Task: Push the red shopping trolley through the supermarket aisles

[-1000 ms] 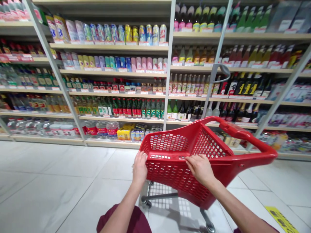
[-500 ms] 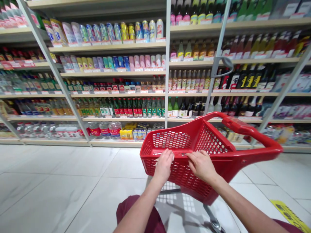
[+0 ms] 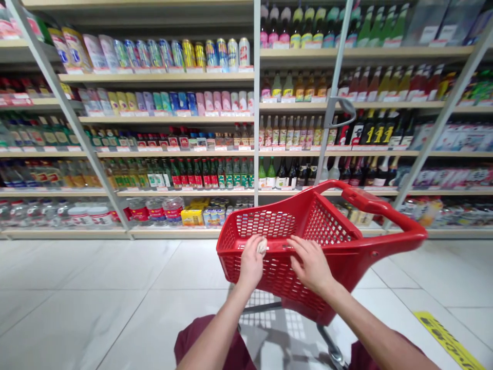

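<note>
A red plastic shopping cart (image 3: 339,252) with lattice walls stands right in front of me, its handle toward the right. At its near rim, my left hand (image 3: 251,264) is closed on a small crumpled off-white cloth (image 3: 262,246), bunched by the thumb. A short way to the right, my right hand (image 3: 311,263) reaches over the same rim with its fingers stretched out and apart, holding nothing. Whether its fingertips touch the rim I cannot tell. The basket's inside shows only red plastic where it is visible.
Behind the cart stands a wall of shelves (image 3: 165,119) with rows of cans and bottles. A grey metal pole (image 3: 339,67) with a hook-like bracket leans against them. White floor tiles (image 3: 96,288) lie around, with a yellow floor sticker (image 3: 447,339) at the lower right.
The view has shifted slightly. The cloth, earlier partly hanging outside the rim by my left hand, is now bunched at its thumb side. My right hand's fingers are more spread.
</note>
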`<state>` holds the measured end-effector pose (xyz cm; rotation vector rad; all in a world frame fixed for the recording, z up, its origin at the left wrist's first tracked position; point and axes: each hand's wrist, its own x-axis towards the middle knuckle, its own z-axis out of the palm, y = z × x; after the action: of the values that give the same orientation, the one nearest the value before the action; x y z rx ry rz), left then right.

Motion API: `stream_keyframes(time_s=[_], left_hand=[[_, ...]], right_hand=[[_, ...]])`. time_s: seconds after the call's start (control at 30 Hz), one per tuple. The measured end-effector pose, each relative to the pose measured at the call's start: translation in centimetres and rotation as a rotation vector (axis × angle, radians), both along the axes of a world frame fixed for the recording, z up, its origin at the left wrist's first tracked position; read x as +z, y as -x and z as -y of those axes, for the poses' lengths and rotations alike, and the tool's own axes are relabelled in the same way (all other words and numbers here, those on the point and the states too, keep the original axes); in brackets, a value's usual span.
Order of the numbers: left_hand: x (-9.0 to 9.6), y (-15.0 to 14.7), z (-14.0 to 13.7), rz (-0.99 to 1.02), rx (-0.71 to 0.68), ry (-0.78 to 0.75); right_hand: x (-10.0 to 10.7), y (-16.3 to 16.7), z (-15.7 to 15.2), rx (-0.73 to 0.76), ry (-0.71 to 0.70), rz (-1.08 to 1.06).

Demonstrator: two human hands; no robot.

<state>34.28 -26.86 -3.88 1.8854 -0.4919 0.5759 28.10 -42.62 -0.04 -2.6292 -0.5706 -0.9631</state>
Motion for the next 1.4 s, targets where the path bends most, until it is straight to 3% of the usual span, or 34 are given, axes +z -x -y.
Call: stream_keyframes(time_s=[0.07,0.17,0.23,0.3,0.37,0.47,0.5,0.6,0.7,0.87,0.93,1.07,1.23,1.3,1.4], left_hand=[[1.4,1.0,0.5,-0.221,-0.097,0.268],[3.6,2.8,0.4,-0.492,-0.441,0.566],[4.8,3.6,0.4,-0.590,-0.639,0.694],[5.5,3.9,0.4,-0.611,-0.747,0.750],[5.3,3.5,0.1,-0.527,-0.699,0.668],[3.6,2.2,-1.2,-0.253,-0.349,0.219],[2.8,1.7,-1.8,-0.155,-0.236,0.019],[0.7,1.0,-3.1,0.047,-0.077,-0.465],[0.0,1.1,-3.1,0.141,0.057,-0.680],[0.9,1.0,-1.9,0.146,0.108,-0.841],[1.2,0.6,-1.6,0.148,0.108,-0.860],[1.2,-0.3,-1.3,0.158,0.092,-0.840],[0.7,-1.1,-1.1,0.163,0.072,-0.788],[0.6,-1.4,-1.2,0.157,0.071,-0.771],[0.6,-1.7,-1.5,0.141,0.068,-0.752]], right_hand=[[-0.1,0.5,-2.1,0.132,-0.105,0.008],[-0.5,0.2,-5.2,0.260,-0.250,-0.005],[-0.9,-0.6,-6.2,0.264,-0.326,0.014],[-1.0,-1.3,-6.2,0.263,-0.364,0.033],[-0.7,-1.5,-5.0,0.283,-0.360,0.045],[1.2,-0.3,-0.8,0.281,-0.289,0.095],[2.0,0.4,1.1,0.238,-0.254,0.121],[3.5,2.9,6.6,-0.038,-0.159,0.218],[2.6,3.9,8.2,-0.220,0.004,0.192],[-0.4,1.4,3.6,-0.142,0.197,0.089],[-0.4,0.5,4.0,-0.141,0.250,0.111],[1.1,1.5,10.8,-0.211,0.291,0.219],[3.1,4.4,19.6,-0.503,0.120,0.508],[2.6,4.7,20.4,-0.561,0.043,0.576],[-0.4,4.6,18.6,-0.444,0.034,0.547]])
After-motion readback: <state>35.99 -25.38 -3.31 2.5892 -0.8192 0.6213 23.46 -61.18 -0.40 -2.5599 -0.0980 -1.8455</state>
